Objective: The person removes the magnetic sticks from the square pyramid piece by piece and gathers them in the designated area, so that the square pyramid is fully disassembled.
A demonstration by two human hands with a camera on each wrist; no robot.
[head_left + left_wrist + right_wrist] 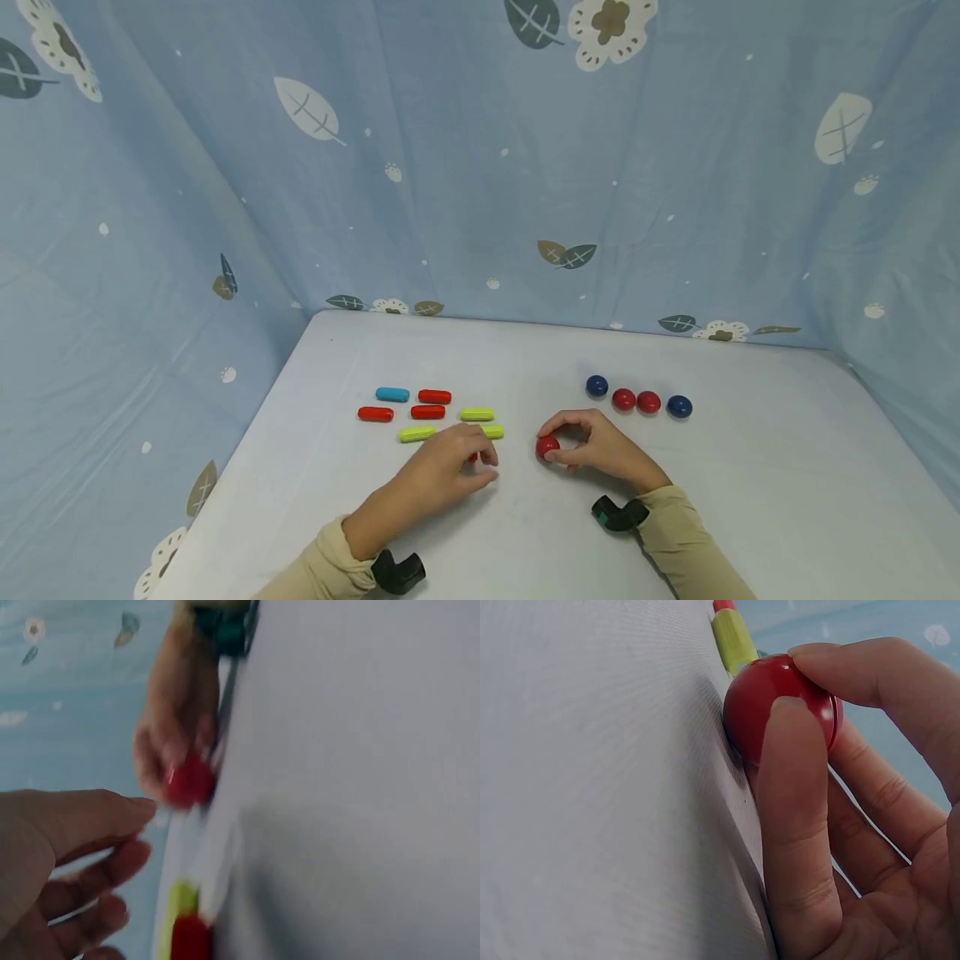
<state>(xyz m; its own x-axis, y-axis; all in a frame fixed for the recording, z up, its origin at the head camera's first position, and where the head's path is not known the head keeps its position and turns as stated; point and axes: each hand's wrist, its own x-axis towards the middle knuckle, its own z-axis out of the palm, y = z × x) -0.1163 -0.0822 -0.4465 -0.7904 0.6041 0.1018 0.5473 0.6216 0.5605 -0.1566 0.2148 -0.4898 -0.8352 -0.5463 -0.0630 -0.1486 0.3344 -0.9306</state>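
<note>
My right hand (600,446) pinches a glossy red ball (547,448) between thumb and fingers, low over the white table. In the right wrist view the ball (769,705) shows a thin seam on one side. My left hand (450,462) is to its left, fingers loosely bent, with a gap between thumb and fingertips and nothing held. Beneath it a bit of a red piece (472,457) peeks out, mostly hidden. In the left wrist view, a red piece (191,937) and a yellow-green piece (180,900) lie blurred below the left hand (75,870).
Beyond the left hand lie a blue stick (392,394), several red sticks (427,412) and yellow-green sticks (477,413). At right stand two red balls (624,400) between two dark blue balls (597,386). A blue patterned curtain (480,167) borders the table (750,500).
</note>
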